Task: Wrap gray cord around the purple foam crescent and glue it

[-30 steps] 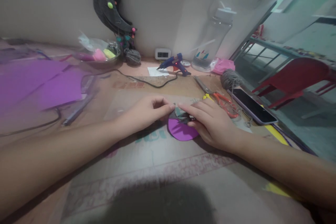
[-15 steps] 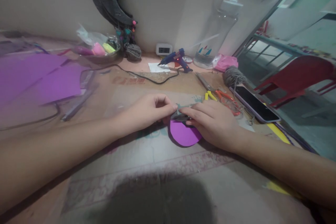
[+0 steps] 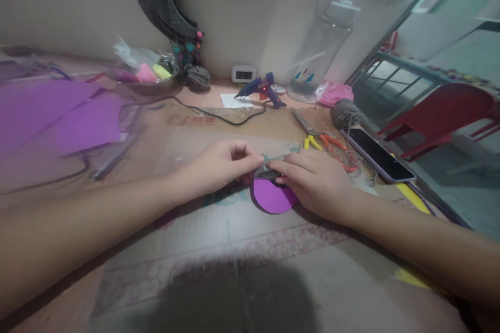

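A purple disc (image 3: 274, 199), apparently cut from paper or foam sheet, lies on the cardboard with a dark grey piece (image 3: 269, 174) across its upper part. What that dark piece is I cannot make out. My left hand (image 3: 234, 164) is closed in a pinch, thumb and forefinger together at the left end of the dark piece. Something small may be between those fingertips, too small to name. Over the right side of the disc, my right hand (image 3: 318, 177) has its fingers closed on the dark piece and covers part of both.
Behind my hands are a blue glue gun (image 3: 260, 89), a small clock (image 3: 244, 73) and a clear bottle (image 3: 322, 52). Scissors (image 3: 304, 122), grey yarn (image 3: 347, 113) and a phone (image 3: 378, 155) lie rightward. Purple sheets (image 3: 86, 125) and a bowl (image 3: 156, 86) are left.
The purple disc's lower edge has risen slightly toward my fingers. Both hands keep nearly the same place and grip.
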{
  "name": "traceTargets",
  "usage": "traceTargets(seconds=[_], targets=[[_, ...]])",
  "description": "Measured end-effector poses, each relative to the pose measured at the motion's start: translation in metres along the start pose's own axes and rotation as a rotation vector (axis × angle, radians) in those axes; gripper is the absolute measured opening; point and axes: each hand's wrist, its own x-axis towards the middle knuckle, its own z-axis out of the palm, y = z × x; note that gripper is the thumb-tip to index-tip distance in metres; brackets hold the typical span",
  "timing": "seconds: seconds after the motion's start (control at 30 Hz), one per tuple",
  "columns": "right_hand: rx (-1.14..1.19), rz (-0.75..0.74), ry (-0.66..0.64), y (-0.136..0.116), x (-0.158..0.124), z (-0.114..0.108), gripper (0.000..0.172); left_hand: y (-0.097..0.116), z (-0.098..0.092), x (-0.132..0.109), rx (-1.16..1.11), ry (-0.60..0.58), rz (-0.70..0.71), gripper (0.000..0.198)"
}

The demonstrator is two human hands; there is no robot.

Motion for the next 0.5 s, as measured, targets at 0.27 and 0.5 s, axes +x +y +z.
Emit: traceTargets(seconds=[0.27,0.5], targets=[[0.019,0.011,-0.011,-0.0014,0.0022,-0.0027,0.024,0.0013,0.001,0.0003,-0.045,0.006,-0.007,0.03],[0.036,-0.012,0.007,0.0021,-0.0002,0.0016,0.023,0.0034,0.0017,-0.0006,-0.068,-0.003,-0.023,0.029]])
